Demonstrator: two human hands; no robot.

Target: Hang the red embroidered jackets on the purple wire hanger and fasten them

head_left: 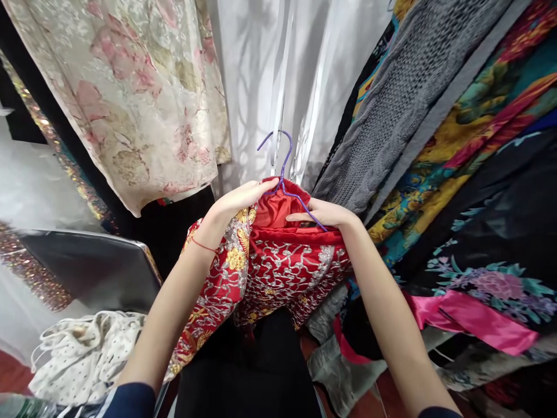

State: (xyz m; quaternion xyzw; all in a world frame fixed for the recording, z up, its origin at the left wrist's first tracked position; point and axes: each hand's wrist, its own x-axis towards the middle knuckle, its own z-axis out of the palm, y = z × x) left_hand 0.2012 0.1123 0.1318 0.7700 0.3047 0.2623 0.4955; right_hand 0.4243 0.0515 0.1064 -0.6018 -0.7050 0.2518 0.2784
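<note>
1. Here, the left hand [237, 200] grips the top edge of a red embroidered garment [278, 267] at its left shoulder, fingers curled over the fabric beside the neck of a purple wire hanger [282, 174].
2. The right hand [326, 213] lies on the garment's right shoulder, fingers flat and pinching the cloth against the hanger's sloping arm.
3. The garment hangs between both forearms, centre frame, with its plain red lining showing at the neckline.
4. To the right hang a grey knitted piece [404, 93] and floral printed fabrics [478, 133]; upper left hangs a pale floral fabric [143, 98].
5. Lower left, white dotted cloth [82, 354] lies beside a shiny grey surface [91, 267].
</note>
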